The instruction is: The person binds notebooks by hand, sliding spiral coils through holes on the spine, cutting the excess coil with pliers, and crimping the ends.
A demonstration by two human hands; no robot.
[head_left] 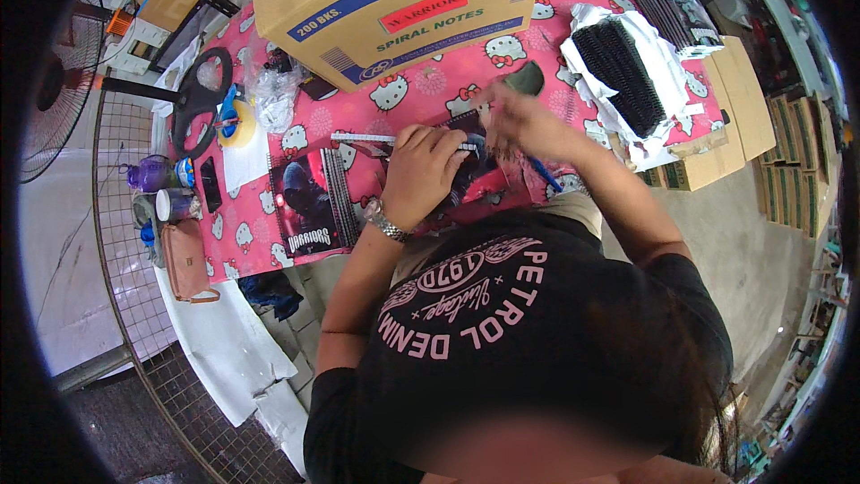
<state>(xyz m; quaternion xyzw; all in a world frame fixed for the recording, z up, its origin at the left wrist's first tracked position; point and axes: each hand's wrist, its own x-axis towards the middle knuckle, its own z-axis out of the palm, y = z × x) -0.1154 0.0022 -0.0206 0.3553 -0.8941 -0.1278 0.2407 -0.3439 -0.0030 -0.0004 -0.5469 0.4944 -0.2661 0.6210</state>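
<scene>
My left hand (pixel 423 172), with a metal watch on its wrist, is closed over the upper edge of a dark notebook (pixel 468 181) with red in its cover picture. A narrow white strip (pixel 362 138) sticks out to the left beside that hand. Over the notebook's right side is my right hand (pixel 530 128), its fingers smeared by motion, so what they hold does not show. A blue pen-like tool (pixel 545 175) lies just below it, and a dark green curved piece (pixel 526 79) sits above. Left of my left hand lies a small stack of spiral notebooks (pixel 309 202).
A large cardboard box (pixel 403 18) stands at the table's far side. Black spiral coils (pixel 618 76) lie on white paper at right, below notebook stacks (pixel 676 13). At left are a tape roll (pixel 235 124), a phone (pixel 210 184), a pouch (pixel 186 260) and a fan (pixel 61 81).
</scene>
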